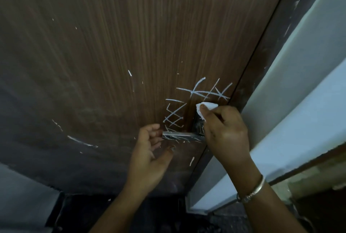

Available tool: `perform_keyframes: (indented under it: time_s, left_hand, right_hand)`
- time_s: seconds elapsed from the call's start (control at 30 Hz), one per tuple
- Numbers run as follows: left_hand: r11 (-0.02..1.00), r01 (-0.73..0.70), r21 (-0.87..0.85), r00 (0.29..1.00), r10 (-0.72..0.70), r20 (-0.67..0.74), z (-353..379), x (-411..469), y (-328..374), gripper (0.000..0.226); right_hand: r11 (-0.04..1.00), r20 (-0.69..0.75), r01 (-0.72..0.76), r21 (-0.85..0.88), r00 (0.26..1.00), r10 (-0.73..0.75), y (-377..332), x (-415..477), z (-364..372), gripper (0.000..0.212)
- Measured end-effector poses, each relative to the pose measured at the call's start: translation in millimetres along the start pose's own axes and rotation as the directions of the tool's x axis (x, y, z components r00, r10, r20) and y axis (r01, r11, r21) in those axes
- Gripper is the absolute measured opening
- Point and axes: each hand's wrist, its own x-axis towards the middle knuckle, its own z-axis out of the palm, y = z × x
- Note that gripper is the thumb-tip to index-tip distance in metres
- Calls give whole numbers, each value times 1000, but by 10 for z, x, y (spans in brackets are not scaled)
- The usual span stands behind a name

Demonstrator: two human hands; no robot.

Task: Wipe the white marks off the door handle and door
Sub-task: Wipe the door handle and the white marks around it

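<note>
White chalk hatching [203, 93] covers the brown door [131, 36] just above and left of your right hand [224, 129], which pinches a crumpled tissue [203, 108] against the handle's plate. Your left hand [149, 150], fingers loosely spread, steadies the tip of the lever handle [179, 136], itself streaked. Wiping looks barely begun; next, press firmly and sweep across the strokes.
</note>
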Motion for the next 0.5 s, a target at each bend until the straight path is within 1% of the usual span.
perform_keyframes:
  time_s: [0.1, 0.2, 0.3, 0.4, 0.5]
  left_hand:
    - [1000, 8, 9, 1000, -8, -6, -47, 8, 25, 54]
    - [999, 13, 33, 1000, -14, 15, -90, 39, 61, 52]
    - [998, 39, 39, 999, -41, 31, -117, 51, 104, 49]
    - [997, 55, 52, 996, -58, 64, -155, 60, 111, 48]
    - [994, 67, 87, 988, -78, 131, -209, 59, 99, 49]
  right_hand:
    - [1000, 42, -6, 9, 999, 6, -10, -24, -21, 24]
    - [1000, 52, -1, -6, 999, 2, -40, -19, -19, 16]
    - [999, 73, 45, 20, 996, -47, -62, 9, 4, 13]
    - [997, 107, 73, -5, 992, -72, -49, -13, 12, 15]
    - [999, 52, 37, -13, 998, -37, -2, -33, -16, 13]
